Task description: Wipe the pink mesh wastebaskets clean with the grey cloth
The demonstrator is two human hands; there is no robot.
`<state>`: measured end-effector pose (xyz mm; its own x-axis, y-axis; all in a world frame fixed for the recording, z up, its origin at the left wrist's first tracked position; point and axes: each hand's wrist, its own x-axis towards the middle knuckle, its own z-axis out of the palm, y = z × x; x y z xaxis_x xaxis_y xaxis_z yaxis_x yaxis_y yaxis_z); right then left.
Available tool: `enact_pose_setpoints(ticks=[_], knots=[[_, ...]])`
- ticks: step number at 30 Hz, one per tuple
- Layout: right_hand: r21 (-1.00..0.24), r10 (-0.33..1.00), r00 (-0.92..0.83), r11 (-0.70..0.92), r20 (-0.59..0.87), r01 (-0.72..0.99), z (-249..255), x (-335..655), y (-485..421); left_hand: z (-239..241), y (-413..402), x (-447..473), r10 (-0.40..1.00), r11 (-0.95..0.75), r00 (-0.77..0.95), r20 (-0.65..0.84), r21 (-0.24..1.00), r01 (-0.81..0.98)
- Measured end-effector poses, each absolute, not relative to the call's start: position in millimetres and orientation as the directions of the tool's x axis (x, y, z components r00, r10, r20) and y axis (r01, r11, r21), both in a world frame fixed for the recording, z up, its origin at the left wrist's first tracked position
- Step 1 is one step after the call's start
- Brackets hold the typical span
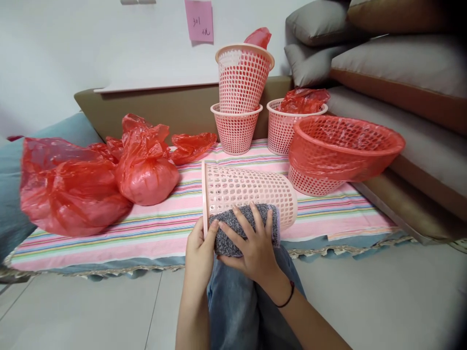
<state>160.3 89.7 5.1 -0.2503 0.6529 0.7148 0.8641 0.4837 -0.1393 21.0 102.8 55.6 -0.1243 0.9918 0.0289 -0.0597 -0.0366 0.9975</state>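
A pale pink plastic basket (251,187) with a grid of holes lies on its side over my knees, its rim to the left and its base to the right. My left hand (200,248) grips the rim, thumb on the outside. My right hand (251,240) presses a dark grey, speckled cleaning cloth (239,221) with a purple edge against the basket's near side. Its fingers are spread across the cloth, and a thin dark band circles the wrist. The underside of the basket and part of the cloth are hidden.
Knotted red plastic bags (73,189) lie to the left on the striped cloth (156,228) covering the seat. Stacked pink baskets (237,129) stand behind. At right are a bag-filled basket (279,131) and a red-lined basket (314,182). Grey cushions (401,63) pile up beyond them.
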Motion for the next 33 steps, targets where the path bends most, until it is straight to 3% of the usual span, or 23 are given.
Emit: enact_pose_setpoints(ticks=[6,10,14,17,22,25,29,33], knots=[[-0.122,0.706,-0.269,0.450,0.655,0.885,7.3,163.3,90.0,58.1,101.0,20.4,0.997,0.002,-0.075,-0.010,0.994,-0.106],[-0.108,0.671,-0.258,0.453,0.695,0.885,5.1,163.7,91.9,59.2,97.9,19.6,0.994,0.059,-0.083,-0.067,0.994,-0.094],[-0.134,0.665,-0.213,0.430,0.716,0.893,2.1,166.7,94.3,55.7,96.0,19.5,0.990,-0.015,-0.139,0.001,0.995,-0.103],[-0.217,0.674,-0.067,0.329,0.736,0.919,-0.9,180.0,101.7,52.1,95.2,19.9,0.983,-0.030,-0.182,0.008,0.992,-0.121],[-0.470,0.652,0.312,0.077,0.691,0.879,-5.0,221.5,129.2,48.2,91.8,20.5,0.984,-0.046,-0.174,0.032,0.996,-0.079],[-0.547,0.624,0.415,0.024,0.662,0.837,-2.0,234.3,142.7,46.0,89.8,22.6,0.980,-0.068,-0.192,0.059,0.997,-0.038],[-0.480,0.646,0.338,0.051,0.685,0.876,12.1,211.0,140.5,44.7,89.3,25.1,0.971,-0.090,-0.222,0.084,0.996,-0.015],[-0.360,0.715,0.091,0.234,0.693,0.903,36.2,167.0,121.2,48.0,89.2,23.7,0.968,-0.076,-0.238,0.078,0.997,0.016]])
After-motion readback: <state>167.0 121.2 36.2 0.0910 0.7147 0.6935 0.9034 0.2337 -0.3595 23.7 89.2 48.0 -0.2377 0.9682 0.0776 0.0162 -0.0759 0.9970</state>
